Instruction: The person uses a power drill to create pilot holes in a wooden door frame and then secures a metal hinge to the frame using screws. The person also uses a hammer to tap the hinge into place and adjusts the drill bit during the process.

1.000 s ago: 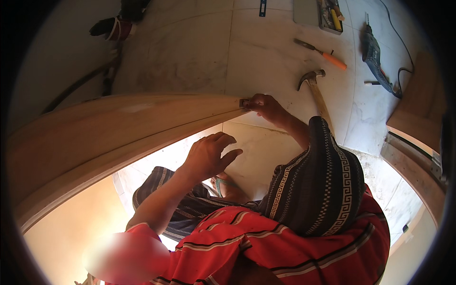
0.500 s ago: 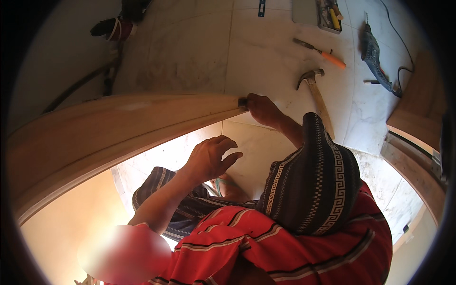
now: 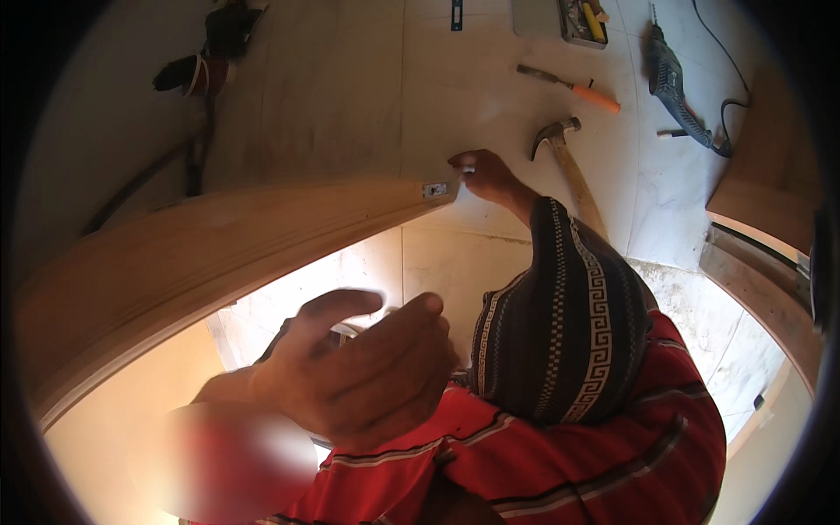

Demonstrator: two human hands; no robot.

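Observation:
A long wooden door point(image 3: 219, 245) runs across from the left, with a small metal plate point(image 3: 435, 190) in its edge near the far end. My right hand point(image 3: 486, 179) is just beyond that end, closed around a small pale item point(image 3: 469, 170) too small to name. My left hand point(image 3: 359, 367) is raised large in the lower middle, thumb and fingers apart, holding nothing visible. My knee in dark patterned cloth point(image 3: 560, 332) sits below my right hand. A claw hammer point(image 3: 575, 175) lies on the tiled floor to that hand's right.
An orange-handled chisel point(image 3: 593, 96), a corded drill point(image 3: 674, 87) and a tool case point(image 3: 584, 17) lie on the floor behind. A short dark bar point(image 3: 457, 13) is at the top. A wooden piece point(image 3: 752, 175) stands at right; dark objects point(image 3: 210, 74) sit at upper left.
My right hand has come off the metal plate and moved up, exposing it. My left hand has swung down and closer to the camera, now covering much of my lower leg.

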